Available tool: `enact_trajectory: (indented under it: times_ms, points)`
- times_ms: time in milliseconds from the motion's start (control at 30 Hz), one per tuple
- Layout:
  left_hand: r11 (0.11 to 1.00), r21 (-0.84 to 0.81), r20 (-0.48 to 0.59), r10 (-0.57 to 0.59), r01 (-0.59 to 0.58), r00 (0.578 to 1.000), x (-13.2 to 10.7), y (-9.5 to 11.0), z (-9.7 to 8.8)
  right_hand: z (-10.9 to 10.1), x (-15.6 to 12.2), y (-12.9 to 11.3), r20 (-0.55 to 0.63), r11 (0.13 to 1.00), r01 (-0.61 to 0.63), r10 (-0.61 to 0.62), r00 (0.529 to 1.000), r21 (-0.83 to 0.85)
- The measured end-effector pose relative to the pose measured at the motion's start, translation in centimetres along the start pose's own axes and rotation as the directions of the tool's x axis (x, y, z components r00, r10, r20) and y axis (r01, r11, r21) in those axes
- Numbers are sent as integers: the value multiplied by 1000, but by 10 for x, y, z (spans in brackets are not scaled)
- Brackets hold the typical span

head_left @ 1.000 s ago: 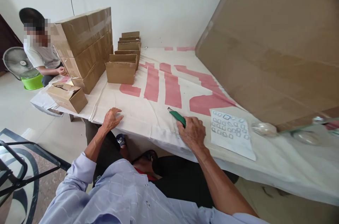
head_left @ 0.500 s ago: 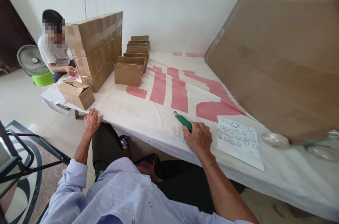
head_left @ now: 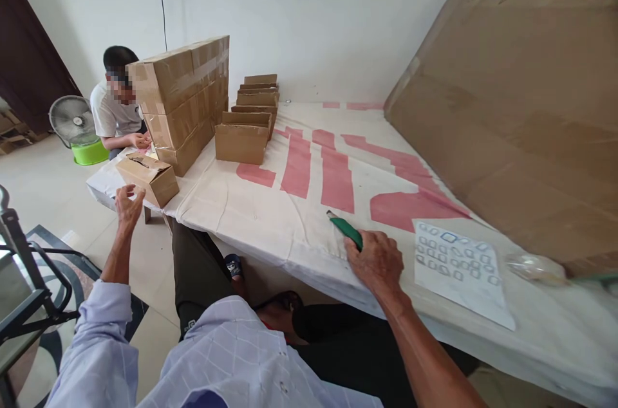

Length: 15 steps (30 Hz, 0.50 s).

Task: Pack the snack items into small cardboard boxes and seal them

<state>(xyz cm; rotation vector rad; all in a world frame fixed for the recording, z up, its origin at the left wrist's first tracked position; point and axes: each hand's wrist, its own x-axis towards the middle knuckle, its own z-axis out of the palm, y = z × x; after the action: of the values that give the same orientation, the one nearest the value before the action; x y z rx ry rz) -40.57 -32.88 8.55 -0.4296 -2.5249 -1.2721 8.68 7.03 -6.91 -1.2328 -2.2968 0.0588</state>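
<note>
My right hand (head_left: 376, 260) rests on the cloth-covered table with its fingers wrapped round a green utility knife (head_left: 346, 230), whose tip points away to the left. Off the table's left front edge, my left hand (head_left: 129, 205) is raised with fingers apart and nothing in it. It is close to a closed cardboard box (head_left: 149, 177) with a torn slit in its top; I cannot tell whether the fingertips touch it. A paper sheet (head_left: 458, 269) with rows of drawn squares lies just right of my right hand.
Taped boxes (head_left: 181, 99) form a stack at the left, with open-flapped boxes (head_left: 241, 141) beside it. A big cardboard sheet (head_left: 521, 118) leans at the right. Behind the stack a person (head_left: 116, 112) sits near a fan (head_left: 74, 121). A metal frame (head_left: 36, 298) stands at lower left.
My left hand has lifted off the table edge and moved left toward the closed box, its fingers spreading. My right hand keeps the knife in nearly the same place. The view has shifted slightly.
</note>
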Motion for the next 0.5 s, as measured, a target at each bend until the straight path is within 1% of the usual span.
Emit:
enact_trajectory:
  times_ms: [133,200,267,333,400,500]
  points:
    - [987,-89,-52,-139,134,989,49,14,-11,-2,0,-1,11,1000,-6,6,1000,-6]
    - [973,-130,-41,-196,189,980,71,21,-14,-2,0,0,26,1000,-1,2,1000,-13]
    - [958,-168,-2,-235,231,972,88,25,-14,-1,-1,1,35,1000,-2,3,999,-20]
    - [945,-198,45,-255,259,966,96,27,-12,-1,-2,2,40,1000,-12,13,999,-22]
    - [938,-216,83,-258,270,963,96,26,-8,-1,-3,2,51,999,-24,25,998,-22]
    - [940,-229,119,-232,254,965,79,26,0,-1,-5,5,66,999,-26,27,997,-26]
